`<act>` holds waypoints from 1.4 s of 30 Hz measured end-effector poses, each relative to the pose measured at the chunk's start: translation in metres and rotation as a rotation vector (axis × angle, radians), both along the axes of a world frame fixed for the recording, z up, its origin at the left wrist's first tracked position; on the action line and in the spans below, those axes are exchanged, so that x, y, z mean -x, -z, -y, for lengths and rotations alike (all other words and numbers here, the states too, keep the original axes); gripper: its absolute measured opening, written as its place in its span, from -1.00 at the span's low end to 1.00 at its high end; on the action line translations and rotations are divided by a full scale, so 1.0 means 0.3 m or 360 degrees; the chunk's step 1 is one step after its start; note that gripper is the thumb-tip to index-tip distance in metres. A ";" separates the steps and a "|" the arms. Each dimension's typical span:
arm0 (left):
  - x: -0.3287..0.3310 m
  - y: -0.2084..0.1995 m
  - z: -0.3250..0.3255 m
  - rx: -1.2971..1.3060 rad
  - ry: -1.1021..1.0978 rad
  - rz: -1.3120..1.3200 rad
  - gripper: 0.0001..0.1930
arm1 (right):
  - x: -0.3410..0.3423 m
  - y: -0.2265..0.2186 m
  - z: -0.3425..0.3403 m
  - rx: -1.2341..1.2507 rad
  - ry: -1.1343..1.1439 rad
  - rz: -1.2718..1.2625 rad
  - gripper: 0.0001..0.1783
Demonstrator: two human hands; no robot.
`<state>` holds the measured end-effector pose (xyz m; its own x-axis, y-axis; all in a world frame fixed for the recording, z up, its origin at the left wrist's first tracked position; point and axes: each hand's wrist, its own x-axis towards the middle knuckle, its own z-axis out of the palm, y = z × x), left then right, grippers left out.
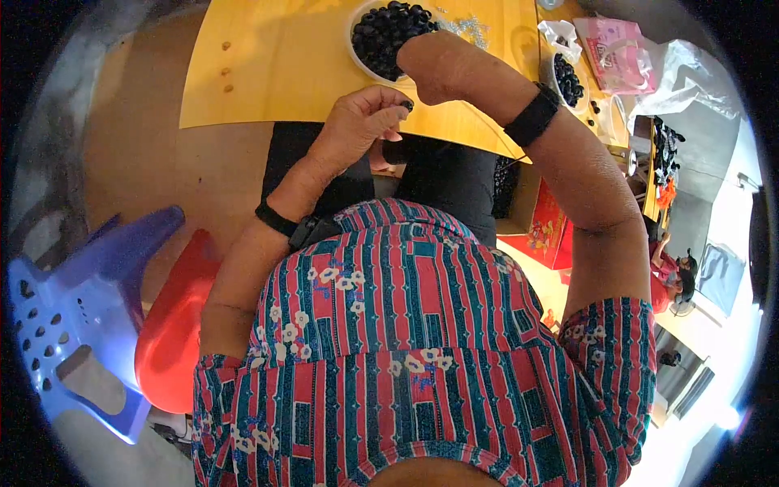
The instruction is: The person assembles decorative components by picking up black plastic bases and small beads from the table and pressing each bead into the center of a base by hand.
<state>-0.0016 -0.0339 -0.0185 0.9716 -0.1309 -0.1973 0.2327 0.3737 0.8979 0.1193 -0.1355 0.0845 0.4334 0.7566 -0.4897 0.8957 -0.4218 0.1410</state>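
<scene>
My left hand (363, 122) is closed at the table's front edge, with a small black piece (407, 105) pinched between thumb and fingertips. What that piece is exactly is too small to make out. Farther forward, my right hand (434, 66) reaches over the right side of a white bowl (352, 50). Its fingers point away and are hidden behind the back of the hand and wrist. Many small, rounded black pieces (389, 32) fill the bowl. Right beside it, a scatter of small, shiny, silvery pieces (471, 31) lies on the yellow table (276, 73).
Several small brown spots or bits mark the table's left part. To the right are a second bowl of black pieces (568, 81), a pink package (621, 53) and clear plastic bags (690, 81). A blue plastic chair (134, 325) and red seat (178, 333) stand left; people (669, 280) sit far right.
</scene>
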 end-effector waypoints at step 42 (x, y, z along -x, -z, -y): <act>0.030 -0.072 -0.049 0.0349 0.0069 0.0132 -0.76 | 0.294 0.133 0.223 -0.2535 0.1454 -0.1444 -0.81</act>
